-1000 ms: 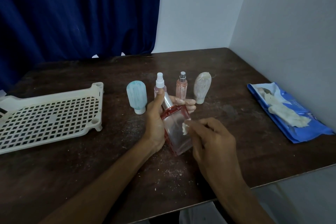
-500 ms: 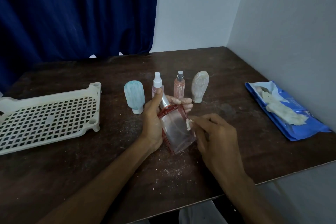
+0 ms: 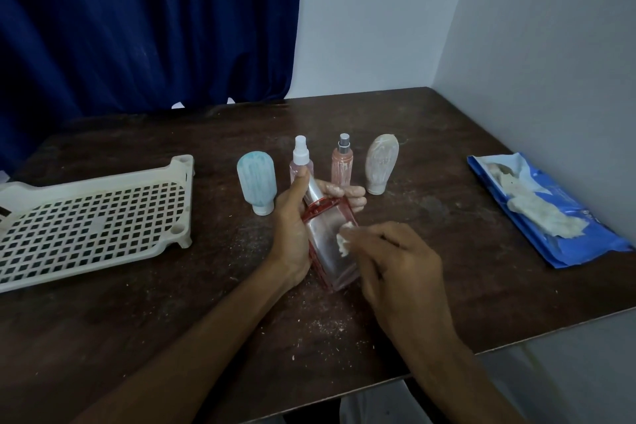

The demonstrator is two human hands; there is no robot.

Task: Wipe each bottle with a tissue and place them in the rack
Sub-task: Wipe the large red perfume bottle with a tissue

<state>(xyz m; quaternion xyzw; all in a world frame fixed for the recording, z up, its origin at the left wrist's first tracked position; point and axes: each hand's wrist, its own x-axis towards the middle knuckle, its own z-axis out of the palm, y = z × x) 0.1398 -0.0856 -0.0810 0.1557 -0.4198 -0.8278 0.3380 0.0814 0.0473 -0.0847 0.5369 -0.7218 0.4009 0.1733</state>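
Observation:
My left hand [image 3: 296,227] grips a flat clear bottle with red edges [image 3: 327,244], tilted over the middle of the table. My right hand [image 3: 399,265] pinches a small white tissue [image 3: 344,241] and presses it against the bottle's face. Behind them stand a light blue bottle [image 3: 256,181], a pink spray bottle with a white nozzle [image 3: 300,157], a pink spray bottle with a silver nozzle [image 3: 342,162] and a beige bottle [image 3: 381,163], all streaked with white. A cream perforated rack [image 3: 93,217] sits at the left with nothing in it.
A blue tissue packet [image 3: 564,237] with crumpled tissue on top lies at the right by the wall. White crumbs dot the dark wooden table [image 3: 172,320]. A blue curtain hangs behind the table's far edge.
My right hand has moved the tissue a little across the bottle's face. The left hand holds the bottle in the same place.

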